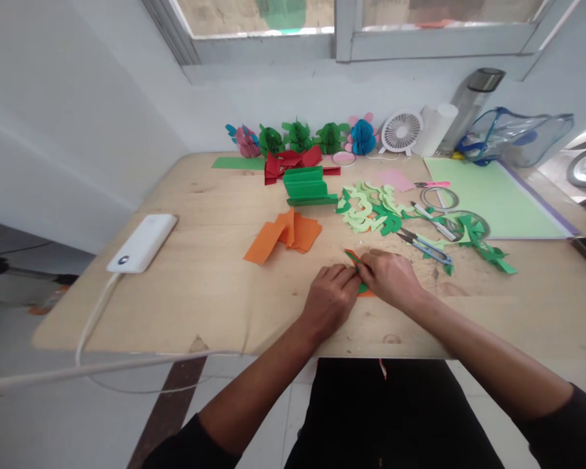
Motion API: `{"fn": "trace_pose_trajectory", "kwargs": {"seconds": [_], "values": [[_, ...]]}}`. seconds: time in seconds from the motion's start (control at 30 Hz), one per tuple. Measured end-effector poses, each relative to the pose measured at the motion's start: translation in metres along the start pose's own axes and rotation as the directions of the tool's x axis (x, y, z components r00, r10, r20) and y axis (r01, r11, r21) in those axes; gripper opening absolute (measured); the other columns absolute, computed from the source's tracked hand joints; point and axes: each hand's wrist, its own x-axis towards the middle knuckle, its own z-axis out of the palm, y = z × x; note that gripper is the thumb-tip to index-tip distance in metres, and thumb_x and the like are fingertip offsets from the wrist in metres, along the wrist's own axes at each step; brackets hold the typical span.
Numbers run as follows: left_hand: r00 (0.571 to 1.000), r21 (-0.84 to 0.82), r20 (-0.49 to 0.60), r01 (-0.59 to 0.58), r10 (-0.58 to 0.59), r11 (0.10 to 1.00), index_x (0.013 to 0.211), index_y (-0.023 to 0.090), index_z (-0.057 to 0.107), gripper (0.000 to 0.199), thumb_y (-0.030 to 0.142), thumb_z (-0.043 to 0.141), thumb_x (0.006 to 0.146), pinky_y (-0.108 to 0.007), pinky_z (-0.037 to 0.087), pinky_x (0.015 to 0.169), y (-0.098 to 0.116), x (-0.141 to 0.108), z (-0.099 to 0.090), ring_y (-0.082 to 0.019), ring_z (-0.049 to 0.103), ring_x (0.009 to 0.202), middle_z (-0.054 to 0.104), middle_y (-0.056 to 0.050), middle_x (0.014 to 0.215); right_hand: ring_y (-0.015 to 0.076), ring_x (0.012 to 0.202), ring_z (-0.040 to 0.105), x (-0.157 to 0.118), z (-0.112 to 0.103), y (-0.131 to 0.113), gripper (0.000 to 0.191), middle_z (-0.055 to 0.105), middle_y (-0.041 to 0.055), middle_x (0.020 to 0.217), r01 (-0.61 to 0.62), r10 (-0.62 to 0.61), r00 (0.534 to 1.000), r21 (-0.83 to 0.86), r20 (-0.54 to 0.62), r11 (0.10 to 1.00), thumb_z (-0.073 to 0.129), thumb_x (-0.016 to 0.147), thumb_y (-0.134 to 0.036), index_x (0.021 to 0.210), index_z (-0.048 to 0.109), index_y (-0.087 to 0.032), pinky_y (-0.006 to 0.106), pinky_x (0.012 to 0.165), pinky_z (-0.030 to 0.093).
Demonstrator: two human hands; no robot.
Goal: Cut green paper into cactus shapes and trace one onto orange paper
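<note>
My left hand (333, 294) and my right hand (389, 277) meet near the table's front edge, fingers closed on one small folded piece of green and orange paper (364, 290). Parts of that paper show above and below my fingers; the rest is hidden under them. Orange paper strips (268, 240) lie folded to the left, beyond my left hand. Behind them is a stack of pleated green paper (305, 184). Light and dark green paper cuttings (366, 208) are heaped past my right hand, with blue-handled snips (427, 247) beside them.
A white power bank (144, 243) with a cable lies at the left. Red folded paper (293, 163), paper figures (297, 135), a small fan (402, 131) and a bottle (471, 107) line the back. Tape rolls (439, 198), a pen (434, 221) and a light green sheet (498, 202) are at the right.
</note>
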Motion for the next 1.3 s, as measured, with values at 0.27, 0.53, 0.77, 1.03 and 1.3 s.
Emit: {"fn": "trace_pose_trajectory", "kwargs": {"seconds": [0.27,0.53,0.77,1.03,1.3], "values": [[1.0,0.021,-0.002,-0.01,0.01,1.0,0.092,0.015,0.065,0.018,0.013,0.048,0.09,-0.035,0.046,0.075,0.0,0.001,0.001,-0.021,0.06,0.088,0.071,-0.007,0.098,0.0216,0.073,0.066,0.002,-0.001,-0.002,0.027,0.07,0.0101,0.085,0.022,-0.021,1.0,-0.073,0.014,0.997,0.041,0.091,-0.026,0.083,0.066,-0.017,0.029,0.055,0.031],[1.0,0.04,-0.001,-0.015,0.015,0.999,0.095,0.015,0.065,0.016,0.013,0.05,0.089,-0.034,0.046,0.074,-0.001,0.0,0.002,-0.02,0.059,0.086,0.071,-0.007,0.097,0.0243,0.078,0.068,0.009,-0.008,-0.004,0.03,0.072,0.0133,0.091,-0.033,0.045,0.991,-0.092,0.129,0.995,0.04,0.091,-0.028,0.09,0.068,-0.017,0.029,0.059,0.039],[1.0,0.065,0.002,-0.025,0.024,0.998,0.097,0.015,0.066,0.018,0.014,0.05,0.089,-0.035,0.046,0.073,-0.001,-0.001,0.003,-0.021,0.059,0.088,0.072,-0.007,0.098,0.0226,0.076,0.067,0.01,-0.01,-0.003,0.028,0.073,0.0117,0.087,-0.043,0.052,0.991,-0.07,0.123,0.997,0.043,0.089,-0.028,0.089,0.069,-0.018,0.028,0.059,0.039],[1.0,0.054,0.019,-0.022,0.021,0.998,0.095,0.014,0.066,0.016,0.013,0.052,0.087,-0.034,0.045,0.072,0.0,0.0,0.0,-0.021,0.058,0.089,0.071,-0.007,0.103,0.0207,0.072,0.062,-0.003,-0.008,0.023,0.022,0.069,0.0074,0.079,-0.005,0.021,0.973,0.071,-0.229,0.997,0.048,0.089,-0.032,0.082,0.064,-0.018,0.029,0.057,0.036],[1.0,0.024,0.012,0.003,-0.004,1.0,0.094,0.015,0.066,0.017,0.013,0.051,0.088,-0.036,0.047,0.079,0.001,0.0,0.0,-0.021,0.057,0.093,0.071,-0.007,0.103,0.0268,0.099,0.055,-0.022,0.01,0.029,0.02,0.067,0.0131,0.1,0.438,-0.425,0.857,-0.02,-0.293,0.899,0.051,0.09,-0.021,0.102,0.065,-0.015,0.039,0.08,0.042]]}}
